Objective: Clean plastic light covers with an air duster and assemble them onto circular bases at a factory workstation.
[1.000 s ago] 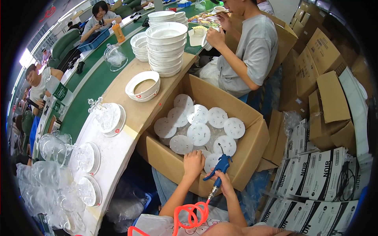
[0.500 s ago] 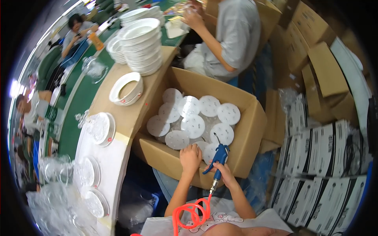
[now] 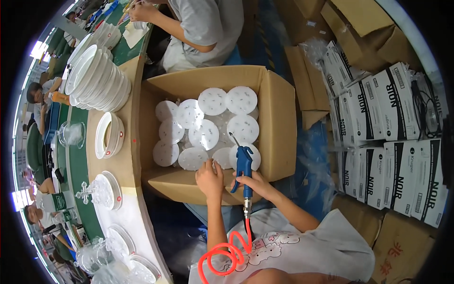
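Note:
In my right hand (image 3: 253,182) is a blue air blow gun (image 3: 244,165), its thin dark nozzle pointing up and away over the box. A coiled red air hose (image 3: 231,253) runs from its metal fitting back toward my body. My left hand (image 3: 209,181) is over the near side of the cardboard box (image 3: 279,128), its fingers bent and slightly apart, with nothing visible in them. Just beyond its fingertips lie a round white disc (image 3: 193,158) and another disc (image 3: 222,157). Several such discs, dotted with small marks, lie on clear plastic inside the box.
On the left, a table holds a tall stack of white rings (image 3: 101,80), a single white ring (image 3: 109,135) and clear ornate pieces on white bases (image 3: 111,190). A co-worker in a grey shirt (image 3: 203,23) sits beyond the box. Several white cartons (image 3: 402,175) are piled on the right.
The view has turned, so the box appears more upright and further left. The blow gun is still in my right hand, and my left hand is still at the box's near side.

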The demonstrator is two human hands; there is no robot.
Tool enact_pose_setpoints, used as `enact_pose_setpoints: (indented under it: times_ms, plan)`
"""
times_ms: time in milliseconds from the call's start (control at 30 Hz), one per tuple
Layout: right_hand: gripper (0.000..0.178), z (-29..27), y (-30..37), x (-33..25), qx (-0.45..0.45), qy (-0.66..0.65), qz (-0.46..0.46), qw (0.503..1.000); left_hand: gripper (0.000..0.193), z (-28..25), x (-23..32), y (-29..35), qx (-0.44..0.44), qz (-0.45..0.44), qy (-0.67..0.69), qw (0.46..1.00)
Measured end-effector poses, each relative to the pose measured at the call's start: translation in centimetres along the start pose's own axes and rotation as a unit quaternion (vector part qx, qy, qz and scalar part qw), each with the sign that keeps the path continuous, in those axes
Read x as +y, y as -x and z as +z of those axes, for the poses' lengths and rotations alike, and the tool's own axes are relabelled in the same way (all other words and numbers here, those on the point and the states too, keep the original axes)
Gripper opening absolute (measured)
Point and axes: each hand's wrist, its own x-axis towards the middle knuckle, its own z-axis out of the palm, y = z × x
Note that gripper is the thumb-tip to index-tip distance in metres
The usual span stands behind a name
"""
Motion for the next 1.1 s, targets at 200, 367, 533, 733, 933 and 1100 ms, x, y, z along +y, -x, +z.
enact_pose_setpoints:
  times_ms: [200,367,533,733,933,1100]
  plan:
    - [0.036,0.28,0.17,-0.59,-0.009,0.004,0.015,1.0,0.015,-0.15,-0.21,0.06,0.009,-0.004,0.014,1.0]
    - [0.037,0.22,0.19,-0.49,-0.012,-0.007,0.028,0.999,0.015,-0.35,-0.01,-0.01,-0.002,-0.01,0.022,1.0]
    - [0.037,0.2,0.15,-0.43,-0.009,-0.011,0.027,1.0,0.015,-0.19,-0.14,0.08,0.0,-0.013,0.027,1.0]
    - [0.038,0.32,0.3,-0.72,-0.007,-0.006,0.032,0.999,0.015,-0.21,-0.12,0.09,0.004,-0.019,0.028,0.999]
    - [0.039,0.05,0.3,-0.56,-0.003,0.003,0.036,0.999,0.015,-0.3,0.12,0.02,0.009,-0.014,0.032,0.999]
    - [0.04,0.25,0.36,-0.79,-0.005,-0.002,0.032,0.999,0.016,-0.12,-0.06,0.1,0.005,-0.016,0.026,1.0]
